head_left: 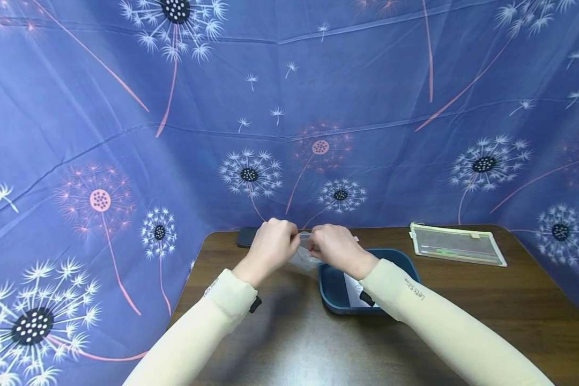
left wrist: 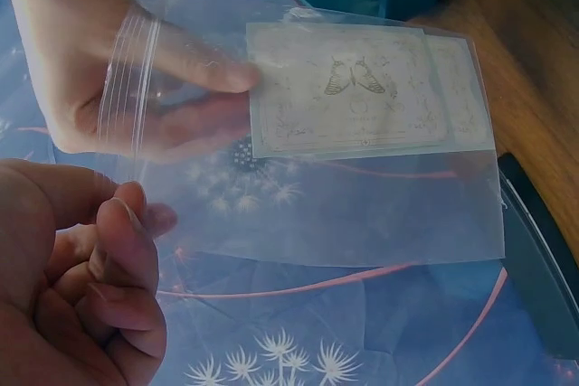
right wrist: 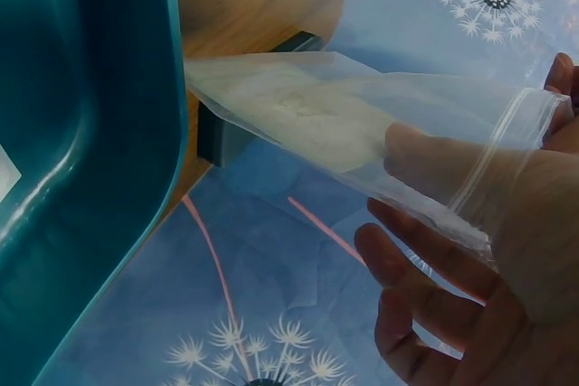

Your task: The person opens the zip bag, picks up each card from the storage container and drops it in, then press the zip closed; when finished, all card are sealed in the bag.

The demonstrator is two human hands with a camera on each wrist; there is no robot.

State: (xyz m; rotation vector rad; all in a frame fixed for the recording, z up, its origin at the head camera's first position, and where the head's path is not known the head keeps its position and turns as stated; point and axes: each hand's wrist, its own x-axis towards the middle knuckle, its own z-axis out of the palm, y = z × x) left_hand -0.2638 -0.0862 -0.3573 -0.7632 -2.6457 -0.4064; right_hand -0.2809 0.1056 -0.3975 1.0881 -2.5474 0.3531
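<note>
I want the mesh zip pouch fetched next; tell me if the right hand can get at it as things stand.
Probably not yet: the right hand and left hand both grip the clear zip bag. The mesh zip pouch lies uncovered on the table, with nothing between.

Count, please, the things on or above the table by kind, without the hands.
Clear zip bag, held by left hand and right hand: 1
Butterfly card inside that bag: 1
Blue tray: 1
Mesh zip pouch: 1
Dark phone: 1
Total: 5
</note>
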